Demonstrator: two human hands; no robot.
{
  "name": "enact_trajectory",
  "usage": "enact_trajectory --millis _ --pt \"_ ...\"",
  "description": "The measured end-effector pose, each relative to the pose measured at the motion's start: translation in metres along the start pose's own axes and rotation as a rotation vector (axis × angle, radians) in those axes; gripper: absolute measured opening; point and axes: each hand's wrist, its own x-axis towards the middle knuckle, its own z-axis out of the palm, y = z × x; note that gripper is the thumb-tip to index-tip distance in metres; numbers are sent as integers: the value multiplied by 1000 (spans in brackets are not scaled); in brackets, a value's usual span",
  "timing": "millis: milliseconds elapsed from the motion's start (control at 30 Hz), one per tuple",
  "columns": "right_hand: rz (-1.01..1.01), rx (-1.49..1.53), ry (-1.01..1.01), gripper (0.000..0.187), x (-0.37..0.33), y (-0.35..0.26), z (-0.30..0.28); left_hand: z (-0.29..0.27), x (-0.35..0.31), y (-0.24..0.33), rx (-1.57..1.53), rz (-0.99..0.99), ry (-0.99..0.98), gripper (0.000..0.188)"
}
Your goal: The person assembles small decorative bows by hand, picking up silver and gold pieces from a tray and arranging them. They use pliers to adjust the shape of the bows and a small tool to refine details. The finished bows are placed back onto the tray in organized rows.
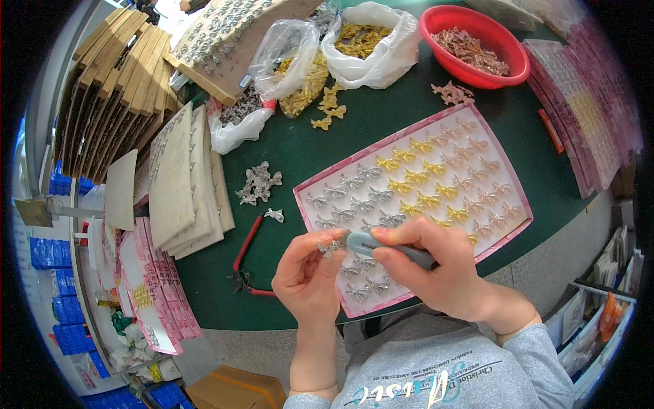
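My left hand [308, 274] pinches a silver bow-shaped piece [330, 247] between thumb and fingers. In my right hand [439, 269] is a light blue-grey handheld tool [366, 244] with a rounded, slotted end. That end meets or overlaps the bow's right side; exactly how they touch is hidden. Both hands hover over the near side of a pink-edged white tray [383, 145]. Rows of silver bows [340, 214], yellow-gold bows [417, 176] and pinkish bows [477, 178] fill it. My hands cover part of the silver rows.
Left of the tray lie loose silver bows [259, 183] and red-handled pliers [248, 245]. Behind stand a white bag of gold pieces [368, 61] and a red bowl [477, 76]. Stacked boards [180, 180] flank the left; pink-edged trays [579, 112] stand at the right.
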Motion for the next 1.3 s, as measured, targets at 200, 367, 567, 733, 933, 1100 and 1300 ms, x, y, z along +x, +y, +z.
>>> enact_trajectory --millis 200,367,567,733,933,1100,1300 --pt "34 25 5 19 1 -3 -2 0 1 0 -84 -80 45 23" --pt "-116 -49 34 20 2 -2 -4 0 2 -3 -203 -104 51 23" --pt "-198 -98 30 21 3 0 -1 -2 2 -5 -263 -96 35 25" --pt "-214 -108 27 21 4 0 1 -3 3 -7 -288 -96 15 25" --pt "-215 -127 37 21 4 0 2 -2 3 -5 -286 -96 17 25" --pt "-220 -141 38 21 5 0 2 -1 3 -6 -269 -90 26 25" --pt "-242 -169 64 20 4 1 5 -2 2 -9 -184 -46 19 21"
